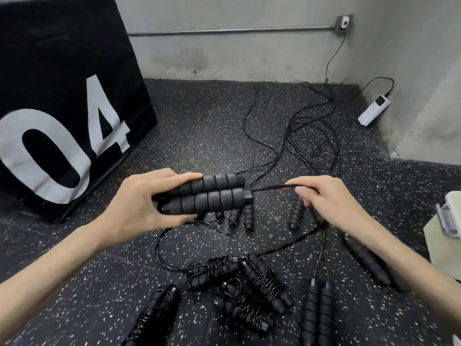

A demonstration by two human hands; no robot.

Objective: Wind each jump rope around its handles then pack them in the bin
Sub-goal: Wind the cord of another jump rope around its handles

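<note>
1. While my left hand [139, 203] gripped the paired handles [212, 196] side by side above the floor [199, 136], my right hand [324, 196] pinched their rope [272, 188] just right of them.
2. Wound jump ropes [249, 283] lay nearer; loose cords [306, 136] trailed farther.

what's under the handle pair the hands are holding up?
Below the held handle pair, loose handles and thin cord lie on the speckled floor. The left hand and the pair itself cover whatever lies directly beneath them.
</note>
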